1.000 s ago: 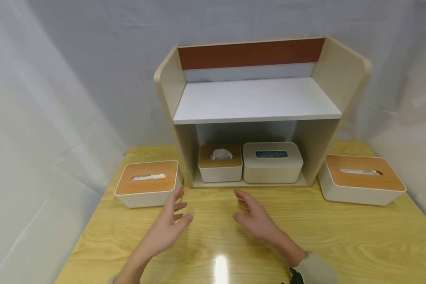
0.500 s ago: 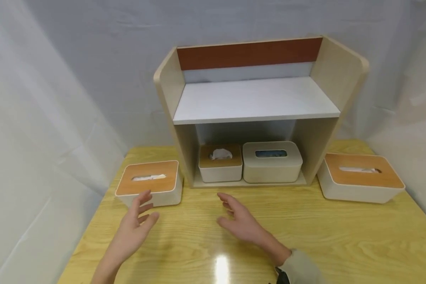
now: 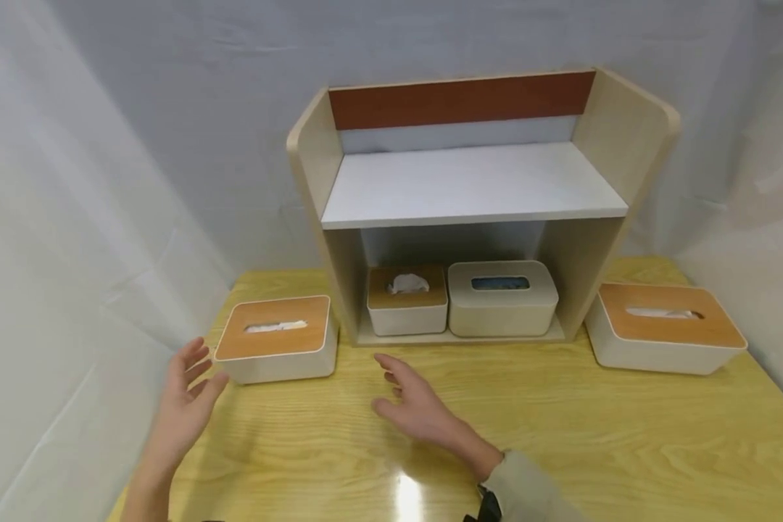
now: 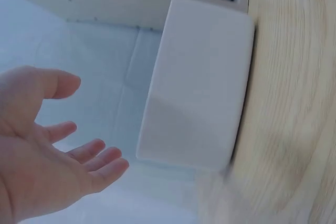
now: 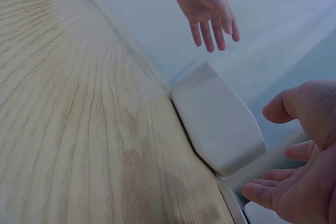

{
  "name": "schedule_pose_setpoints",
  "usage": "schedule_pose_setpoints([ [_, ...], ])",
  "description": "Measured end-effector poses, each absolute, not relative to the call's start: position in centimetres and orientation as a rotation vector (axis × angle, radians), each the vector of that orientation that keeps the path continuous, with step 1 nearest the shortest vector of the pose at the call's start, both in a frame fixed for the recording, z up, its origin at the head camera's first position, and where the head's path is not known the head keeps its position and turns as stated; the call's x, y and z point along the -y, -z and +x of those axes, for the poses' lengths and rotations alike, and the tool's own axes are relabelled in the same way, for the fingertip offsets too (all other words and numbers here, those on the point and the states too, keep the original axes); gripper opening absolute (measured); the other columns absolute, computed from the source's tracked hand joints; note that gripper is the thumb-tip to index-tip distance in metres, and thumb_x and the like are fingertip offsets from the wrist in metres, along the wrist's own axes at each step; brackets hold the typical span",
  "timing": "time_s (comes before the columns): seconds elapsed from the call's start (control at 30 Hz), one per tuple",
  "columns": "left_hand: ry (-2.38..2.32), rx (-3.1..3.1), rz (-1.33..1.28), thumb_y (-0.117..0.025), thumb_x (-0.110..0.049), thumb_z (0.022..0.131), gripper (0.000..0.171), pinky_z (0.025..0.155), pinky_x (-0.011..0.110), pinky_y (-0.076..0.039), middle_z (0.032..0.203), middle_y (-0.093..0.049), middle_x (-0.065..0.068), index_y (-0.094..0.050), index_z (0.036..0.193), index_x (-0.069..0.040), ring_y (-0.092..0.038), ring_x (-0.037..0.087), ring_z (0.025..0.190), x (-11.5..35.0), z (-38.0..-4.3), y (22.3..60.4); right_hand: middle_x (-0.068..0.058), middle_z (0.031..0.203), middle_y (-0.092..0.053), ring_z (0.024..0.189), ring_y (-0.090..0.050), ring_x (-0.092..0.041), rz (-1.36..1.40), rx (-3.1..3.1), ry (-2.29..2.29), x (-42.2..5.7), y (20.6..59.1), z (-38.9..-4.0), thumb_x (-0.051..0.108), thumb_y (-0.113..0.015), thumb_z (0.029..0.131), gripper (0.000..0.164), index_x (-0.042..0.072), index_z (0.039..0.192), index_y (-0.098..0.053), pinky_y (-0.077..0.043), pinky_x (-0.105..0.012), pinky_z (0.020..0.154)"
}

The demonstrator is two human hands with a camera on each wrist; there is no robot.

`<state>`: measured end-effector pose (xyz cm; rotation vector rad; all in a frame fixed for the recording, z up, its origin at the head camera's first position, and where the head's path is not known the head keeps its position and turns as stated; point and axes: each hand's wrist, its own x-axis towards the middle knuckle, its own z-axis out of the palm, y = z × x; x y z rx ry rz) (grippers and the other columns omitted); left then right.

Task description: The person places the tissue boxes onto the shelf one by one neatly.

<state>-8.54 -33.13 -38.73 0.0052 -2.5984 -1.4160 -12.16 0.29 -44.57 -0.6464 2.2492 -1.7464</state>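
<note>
Left hand [image 3: 179, 413]: fingers apart, holding nothing, near the left end of the left tissue box [image 3: 279, 368]; it has moved left over the last second, from the box's other side. Left tissue box: unmoved on the counter [image 3: 300, 464], just left of the shelf unit [image 3: 476, 185]. Right hand [image 3: 414, 406]: fingers apart, holding nothing, also shifted left, now off the box's right end. Judged: the hands now flank the left box, apparently lining up on it. Shelf unit's lower level: small tissue box [image 3: 407, 321], then cream tissue box [image 3: 502, 320]. Far right: right tissue box [image 3: 665, 355]. Unclear: cream box's dark slot contents; right hand cropped in its wrist view.
</note>
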Motion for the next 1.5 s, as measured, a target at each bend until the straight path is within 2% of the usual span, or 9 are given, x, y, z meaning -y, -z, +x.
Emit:
schedule_pose_setpoints([
  [0.13,1.431,2.643,0.044,-0.055,-0.024,0.103,0.081,0.112,0.03,-0.034,0.158,-0.012,0.031,0.001,0.158,-0.006,-0.022,0.055,0.139,34.8,-9.2,39.2,-0.019,0.158,-0.029,0.138,-0.038,-0.044,-0.634,-2.26,1.72,1.0,44.5,-12.6,0.012,-0.059,0.091,0.073,0.006,0.156,-0.028,-0.037,-0.054,0.11],
  [0.27,1.462,2.662,0.013,-0.057,-0.022,0.102,0.088,0.105,0.071,-0.025,0.157,-0.006,0.035,0.009,0.158,-0.007,-0.018,0.058,0.138,35.7,-10.1,39.6,-0.018,0.16,-0.025,0.138,-0.038,-0.043,-0.611,-2.268,1.69,2.3,44.7,-13.2,0.016,-0.059,0.09,0.078,0.012,0.159,-0.022,-0.039,-0.055,0.109],
  [0.53,1.579,2.775,-0.073,-0.059,-0.022,0.101,0.1,0.104,0.076,-0.019,0.158,0.008,0.036,0.025,0.155,-0.016,-0.007,0.061,0.141,37.1,-12.1,40.4,-0.018,0.162,-0.018,0.138,-0.037,-0.044,-0.637,-2.265,1.667,4.7,45.6,-14.5,0.02,-0.063,0.089,0.088,0.012,0.16,-0.011,-0.039,-0.053,0.109],
  [0.73,1.609,2.871,-0.12,-0.061,-0.027,0.1,0.103,0.107,0.074,-0.018,0.16,0.014,0.032,0.026,0.154,-0.017,-0.001,0.06,0.142,38.0,-13.6,41.5,-0.015,0.165,-0.009,0.147,-0.025,-0.033,-0.641,-2.238,1.732,6.4,46.1,-15.5,0.014,-0.064,0.087,0.094,0.008,0.16,-0.004,-0.032,-0.043,0.115],
  [0.8,1.601,2.874,-0.148,-0.061,-0.026,0.1,0.103,0.108,0.069,-0.024,0.16,0.011,0.033,0.025,0.155,-0.016,-0.006,0.058,0.143,38.1,-14.0,41.8,-0.014,0.165,-0.008,0.147,-0.024,-0.032,-0.625,-2.245,1.734,6.9,46.2,-15.7,0.015,-0.065,0.087,0.095,0.008,0.16,-0.004,-0.031,-0.043,0.116],
  [0.93,1.584,2.872,-0.159,-0.061,-0.026,0.1,0.1,0.101,0.04,-0.044,0.16,0.001,0.034,0.022,0.156,-0.013,-0.019,0.055,0.141,38.0,-14.3,42.5,-0.014,0.166,-0.007,0.149,-0.02,-0.033,-0.627,-2.275,1.688,7.6,46.7,-15.8,0.019,-0.066,0.088,0.096,0.007,0.16,-0.004,-0.024,-0.048,0.118],
  [1.17,1.591,2.801,-0.166,-0.062,-0.021,0.099,0.091,0.098,0.035,-0.047,0.16,-0.007,0.03,0.004,0.158,-0.003,-0.026,0.054,0.139,37.7,-14.1,43.2,-0.009,0.166,-0.007,0.152,-0.01,-0.028,-0.708,-2.264,1.572,8.3,47.2,-15.2,0.025,-0.065,0.092,0.095,0.015,0.16,0.0,-0.015,-0.051,0.121],
  [1.3,1.613,2.718,-0.202,-0.064,-0.017,0.098,0.082,0.086,0.014,-0.045,0.155,-0.023,0.028,-0.011,0.157,0.0,-0.033,0.046,0.136,37.4,-14.4,43.6,-0.003,0.166,0.001,0.152,-0.007,-0.023,-0.684,-2.246,1.563,8.5,46.9,-15.2,0.026,-0.065,0.092,0.099,0.018,0.159,0.007,-0.013,-0.046,0.122],
  [1.5,1.565,2.732,-0.142,-0.063,-0.023,0.099,0.084,0.083,0.01,-0.042,0.155,-0.022,0.03,-0.007,0.157,0.002,-0.031,0.047,0.137,37.3,-14.7,43.4,-0.001,0.165,0.008,0.153,-0.002,-0.023,-0.728,-2.223,1.524,8.4,46.5,-15.5,0.028,-0.065,0.093,0.1,0.017,0.158,0.011,-0.01,-0.047,0.122],
])
